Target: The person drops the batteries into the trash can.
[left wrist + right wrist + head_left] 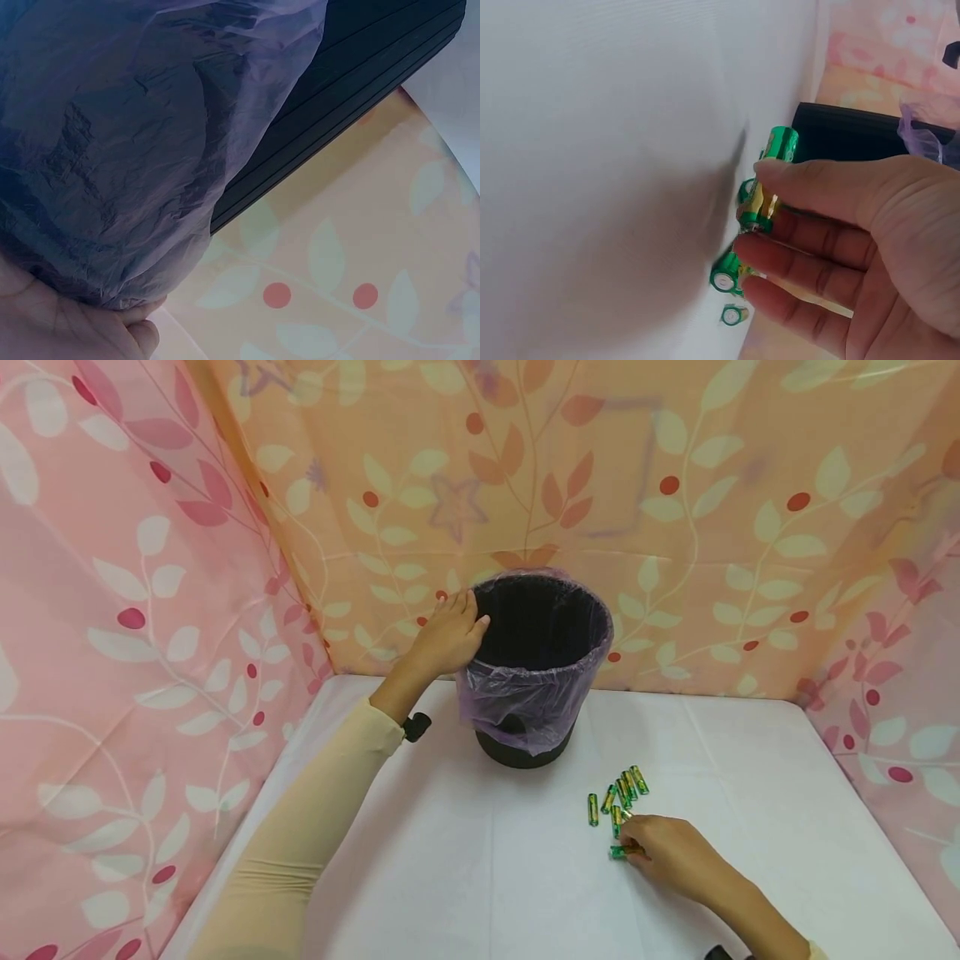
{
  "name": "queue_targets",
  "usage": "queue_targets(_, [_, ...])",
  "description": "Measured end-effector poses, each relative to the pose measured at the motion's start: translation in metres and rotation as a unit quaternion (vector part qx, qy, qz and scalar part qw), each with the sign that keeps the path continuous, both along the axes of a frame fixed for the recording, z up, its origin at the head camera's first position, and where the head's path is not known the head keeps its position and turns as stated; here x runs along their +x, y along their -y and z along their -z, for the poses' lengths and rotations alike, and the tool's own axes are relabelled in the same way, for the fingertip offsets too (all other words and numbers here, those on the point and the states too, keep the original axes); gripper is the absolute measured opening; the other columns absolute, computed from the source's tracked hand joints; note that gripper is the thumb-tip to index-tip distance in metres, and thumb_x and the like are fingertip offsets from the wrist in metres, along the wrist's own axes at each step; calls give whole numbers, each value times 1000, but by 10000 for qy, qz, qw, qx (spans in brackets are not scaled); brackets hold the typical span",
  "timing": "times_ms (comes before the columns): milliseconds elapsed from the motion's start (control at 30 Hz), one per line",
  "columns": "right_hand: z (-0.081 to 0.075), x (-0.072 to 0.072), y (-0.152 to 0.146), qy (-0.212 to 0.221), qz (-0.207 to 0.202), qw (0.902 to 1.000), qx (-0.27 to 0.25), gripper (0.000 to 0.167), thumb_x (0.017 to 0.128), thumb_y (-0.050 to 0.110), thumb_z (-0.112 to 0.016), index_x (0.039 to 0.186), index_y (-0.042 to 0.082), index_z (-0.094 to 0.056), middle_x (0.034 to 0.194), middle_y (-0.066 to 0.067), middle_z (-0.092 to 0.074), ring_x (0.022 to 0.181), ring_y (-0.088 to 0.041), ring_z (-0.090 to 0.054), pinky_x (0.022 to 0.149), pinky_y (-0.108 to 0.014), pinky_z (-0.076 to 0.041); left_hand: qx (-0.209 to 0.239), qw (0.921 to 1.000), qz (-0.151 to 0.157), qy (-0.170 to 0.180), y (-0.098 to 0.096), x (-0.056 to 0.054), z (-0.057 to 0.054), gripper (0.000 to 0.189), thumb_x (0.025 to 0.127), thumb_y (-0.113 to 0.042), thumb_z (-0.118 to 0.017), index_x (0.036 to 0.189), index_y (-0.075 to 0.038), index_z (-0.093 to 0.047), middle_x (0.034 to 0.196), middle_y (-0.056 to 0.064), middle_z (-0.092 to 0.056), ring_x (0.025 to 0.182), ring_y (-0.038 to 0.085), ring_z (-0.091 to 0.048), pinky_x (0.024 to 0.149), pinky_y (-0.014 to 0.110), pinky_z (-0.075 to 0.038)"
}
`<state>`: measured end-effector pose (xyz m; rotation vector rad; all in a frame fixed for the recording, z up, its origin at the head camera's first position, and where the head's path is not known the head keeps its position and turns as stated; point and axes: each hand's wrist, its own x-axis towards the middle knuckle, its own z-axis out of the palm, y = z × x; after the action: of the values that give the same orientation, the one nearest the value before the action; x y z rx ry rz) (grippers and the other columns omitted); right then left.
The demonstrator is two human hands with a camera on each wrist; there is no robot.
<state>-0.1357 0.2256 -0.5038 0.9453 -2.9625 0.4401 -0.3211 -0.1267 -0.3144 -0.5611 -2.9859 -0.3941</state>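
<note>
A black trash bin [525,752] stands upright on the white table, lined with a thin purple plastic bag [517,710] folded over its rim. My left hand [447,635] grips the bin's left rim through the bag; in the left wrist view the bag [150,150] hides part of the fingers. My right hand [671,856] pinches a green and gold battery [781,142] between thumb and fingers, low over the table. Just beyond the right fingertips lie several similar batteries [624,793], loosely grouped, one [592,809] a little apart on the left.
The white table [420,860] carries the bin at its back edge and the batteries to the right of centre. Patterned cloth hangs close around it: an orange wall [712,543] behind, a pink wall [112,693] at the left, and another pink wall [900,710] at the right.
</note>
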Motion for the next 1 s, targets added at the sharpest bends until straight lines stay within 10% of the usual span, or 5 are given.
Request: queue_targets(1000, [-89,-15,-3,-738,-749,9935,-445,16,81,16,-85,91,21,-73,84,21,-60,72,1,-56,61,-23,-51,-68,9999,-43,-80,0,0,2,66,111,-38,-23,159,7,-13,167,22,-11,156,32,-4,126,43,-3])
